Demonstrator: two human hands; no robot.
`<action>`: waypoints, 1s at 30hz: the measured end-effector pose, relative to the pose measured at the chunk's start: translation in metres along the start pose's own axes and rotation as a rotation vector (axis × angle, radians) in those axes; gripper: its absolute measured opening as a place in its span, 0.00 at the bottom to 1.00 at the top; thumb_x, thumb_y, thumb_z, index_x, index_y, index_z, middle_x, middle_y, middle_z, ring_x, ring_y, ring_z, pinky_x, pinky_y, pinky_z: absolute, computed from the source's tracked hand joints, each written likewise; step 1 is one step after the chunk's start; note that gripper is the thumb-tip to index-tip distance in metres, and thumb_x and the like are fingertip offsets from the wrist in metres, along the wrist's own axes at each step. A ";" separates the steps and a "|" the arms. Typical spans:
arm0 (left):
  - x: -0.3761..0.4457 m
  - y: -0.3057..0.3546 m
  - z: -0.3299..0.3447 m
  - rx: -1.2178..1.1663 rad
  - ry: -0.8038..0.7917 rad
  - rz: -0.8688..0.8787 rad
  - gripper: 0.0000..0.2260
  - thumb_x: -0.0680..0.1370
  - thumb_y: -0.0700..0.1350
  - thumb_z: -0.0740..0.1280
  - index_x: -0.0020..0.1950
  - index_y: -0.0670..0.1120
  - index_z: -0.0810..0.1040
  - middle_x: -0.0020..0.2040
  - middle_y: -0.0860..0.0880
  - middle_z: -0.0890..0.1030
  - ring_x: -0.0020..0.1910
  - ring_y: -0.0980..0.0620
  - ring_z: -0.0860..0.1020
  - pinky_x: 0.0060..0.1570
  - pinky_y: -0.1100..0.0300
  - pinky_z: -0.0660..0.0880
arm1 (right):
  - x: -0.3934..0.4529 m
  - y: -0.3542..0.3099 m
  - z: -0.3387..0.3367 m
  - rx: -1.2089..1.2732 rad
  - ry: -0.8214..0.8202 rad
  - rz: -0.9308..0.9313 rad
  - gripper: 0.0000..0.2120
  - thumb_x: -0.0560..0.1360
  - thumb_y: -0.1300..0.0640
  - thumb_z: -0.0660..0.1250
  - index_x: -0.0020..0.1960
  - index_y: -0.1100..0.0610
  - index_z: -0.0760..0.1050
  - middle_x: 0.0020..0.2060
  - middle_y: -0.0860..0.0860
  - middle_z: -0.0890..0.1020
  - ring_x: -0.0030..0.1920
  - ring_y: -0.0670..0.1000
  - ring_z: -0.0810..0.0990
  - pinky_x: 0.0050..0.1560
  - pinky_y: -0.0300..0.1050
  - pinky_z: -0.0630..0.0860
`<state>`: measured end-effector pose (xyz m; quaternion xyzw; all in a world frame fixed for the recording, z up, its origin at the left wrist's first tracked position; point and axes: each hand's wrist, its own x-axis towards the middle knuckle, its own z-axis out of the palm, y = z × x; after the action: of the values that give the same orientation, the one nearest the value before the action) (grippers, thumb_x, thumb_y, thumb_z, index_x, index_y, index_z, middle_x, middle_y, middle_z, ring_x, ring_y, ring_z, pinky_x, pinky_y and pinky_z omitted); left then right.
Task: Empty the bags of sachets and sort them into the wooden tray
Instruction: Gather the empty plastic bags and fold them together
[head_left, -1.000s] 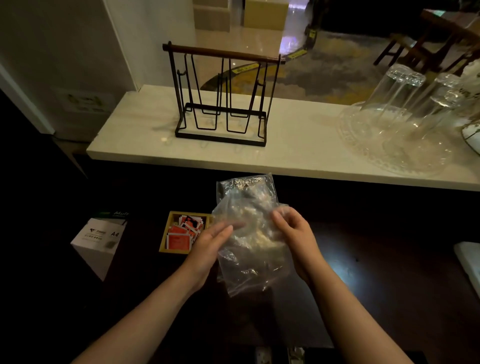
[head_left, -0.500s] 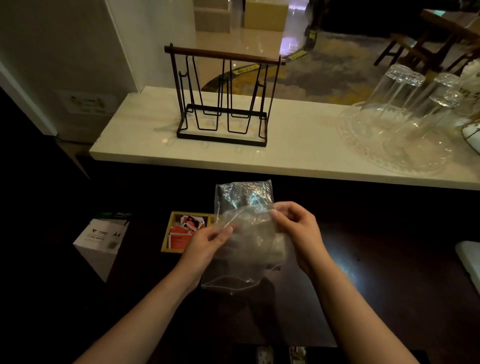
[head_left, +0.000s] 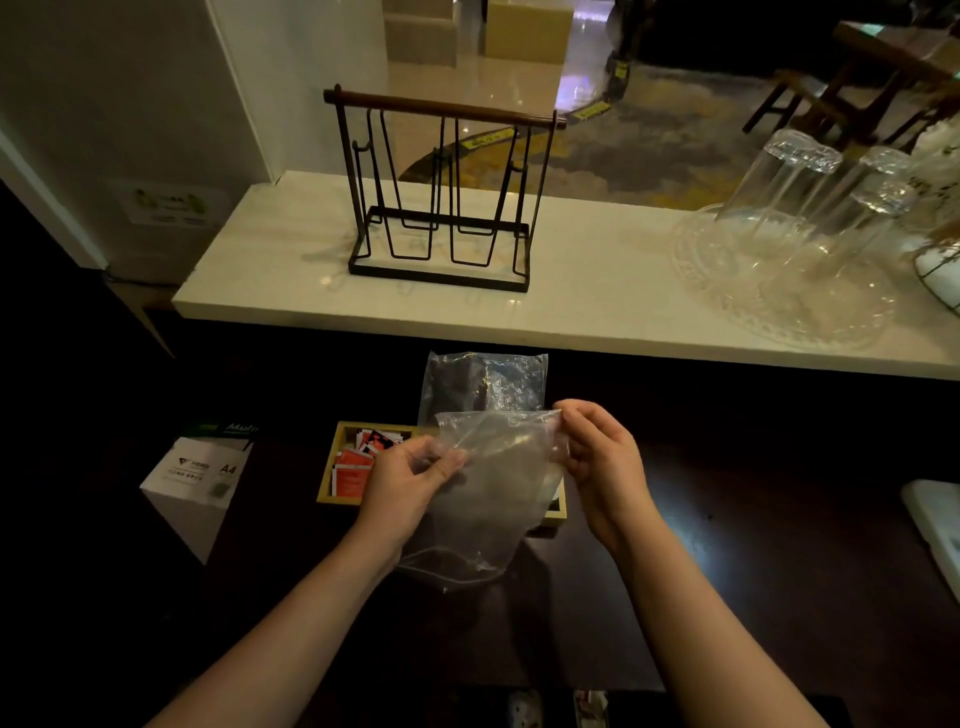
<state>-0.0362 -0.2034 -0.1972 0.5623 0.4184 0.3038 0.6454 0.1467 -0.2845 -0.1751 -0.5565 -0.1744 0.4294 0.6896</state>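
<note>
I hold a clear plastic bag (head_left: 488, 499) over the dark table, and it hangs down looking empty. My left hand (head_left: 410, 478) pinches its upper left edge. My right hand (head_left: 597, 462) pinches its upper right corner. Behind and partly under the bag lies the wooden tray (head_left: 332, 483). Its left compartment holds several red and white sachets (head_left: 358, 462); the rest of the tray is hidden by the bag. A second clear bag (head_left: 483, 384) stands behind the tray with dark contents.
A white A4 paper box (head_left: 197, 483) stands left of the tray. A pale counter (head_left: 597, 301) runs behind, carrying a black wire rack (head_left: 441, 192) and upturned glasses on a glass dish (head_left: 789, 260). A white object (head_left: 935, 525) sits at the right edge.
The bag held pale contents a second ago and now hangs flat and empty. My hands have moved apart and lower, stretching the bag's top edge between them.
</note>
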 end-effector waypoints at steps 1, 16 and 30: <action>0.000 0.000 0.000 0.032 -0.008 0.008 0.03 0.73 0.42 0.71 0.43 0.42 0.82 0.39 0.48 0.85 0.39 0.55 0.83 0.40 0.65 0.79 | 0.000 -0.002 -0.001 -0.011 -0.027 0.008 0.05 0.76 0.59 0.65 0.46 0.56 0.80 0.34 0.48 0.80 0.32 0.43 0.77 0.32 0.33 0.74; 0.002 0.005 -0.014 0.310 -0.014 0.118 0.11 0.74 0.43 0.71 0.33 0.50 0.76 0.33 0.52 0.80 0.37 0.57 0.79 0.39 0.62 0.75 | 0.003 -0.022 -0.012 -0.700 -0.003 -0.279 0.05 0.72 0.59 0.72 0.47 0.51 0.80 0.38 0.49 0.80 0.41 0.45 0.79 0.46 0.40 0.76; -0.006 0.009 -0.014 0.442 -0.193 0.162 0.05 0.67 0.52 0.75 0.39 0.55 0.80 0.39 0.54 0.84 0.43 0.58 0.81 0.46 0.58 0.77 | 0.008 -0.025 0.036 -1.065 -0.409 -0.574 0.04 0.70 0.50 0.72 0.40 0.49 0.79 0.39 0.41 0.78 0.44 0.45 0.76 0.45 0.41 0.72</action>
<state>-0.0509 -0.2007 -0.1874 0.7479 0.3648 0.2006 0.5170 0.1355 -0.2560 -0.1423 -0.6608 -0.6343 0.1797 0.3588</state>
